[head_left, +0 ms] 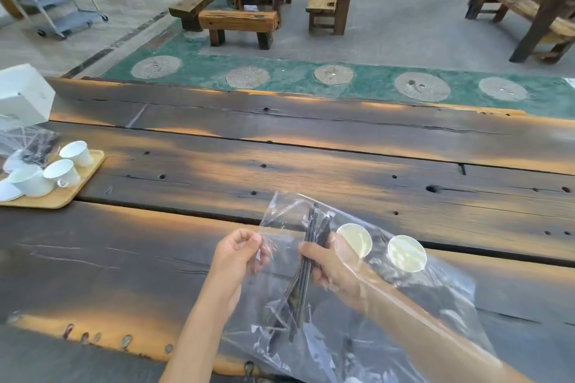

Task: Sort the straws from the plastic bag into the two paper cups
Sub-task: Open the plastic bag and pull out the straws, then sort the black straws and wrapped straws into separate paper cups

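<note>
Clear plastic bag [404, 305], fingers [311, 253] gripping straws [306, 261]

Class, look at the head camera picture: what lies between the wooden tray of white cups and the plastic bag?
In the head view, only bare dark tabletop lies between the wooden tray and the plastic bag.

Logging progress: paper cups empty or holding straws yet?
Empty: both paper cups show bare interiors; the straws are gripped by the right hand.

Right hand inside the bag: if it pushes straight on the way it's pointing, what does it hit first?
Probably the plastic bag film itself: the right hand, gripping the black straws, points up and left toward the left hand pinching the bag's edge. The two paper cups sit off to its right. Depth is unclear.
</note>
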Motion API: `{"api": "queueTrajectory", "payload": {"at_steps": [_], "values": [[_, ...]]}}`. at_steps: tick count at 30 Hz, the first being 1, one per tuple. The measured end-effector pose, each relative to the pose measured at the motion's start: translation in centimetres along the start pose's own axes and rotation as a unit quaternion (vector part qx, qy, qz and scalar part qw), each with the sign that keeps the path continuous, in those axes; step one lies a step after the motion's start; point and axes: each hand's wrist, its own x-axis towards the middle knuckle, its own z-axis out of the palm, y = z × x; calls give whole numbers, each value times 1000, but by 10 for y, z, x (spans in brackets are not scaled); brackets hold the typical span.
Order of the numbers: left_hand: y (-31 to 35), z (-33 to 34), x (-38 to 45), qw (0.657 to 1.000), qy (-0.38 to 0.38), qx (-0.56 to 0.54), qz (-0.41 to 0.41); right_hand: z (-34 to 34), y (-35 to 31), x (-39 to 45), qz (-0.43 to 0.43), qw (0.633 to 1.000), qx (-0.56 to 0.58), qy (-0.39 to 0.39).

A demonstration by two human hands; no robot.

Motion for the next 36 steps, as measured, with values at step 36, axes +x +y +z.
{"api": "queueTrajectory", "payload": {"at_steps": [36], "values": [[-118, -173, 102, 795, 436, -362, -215, -30, -24, 166, -42, 922, 221, 316]]}}
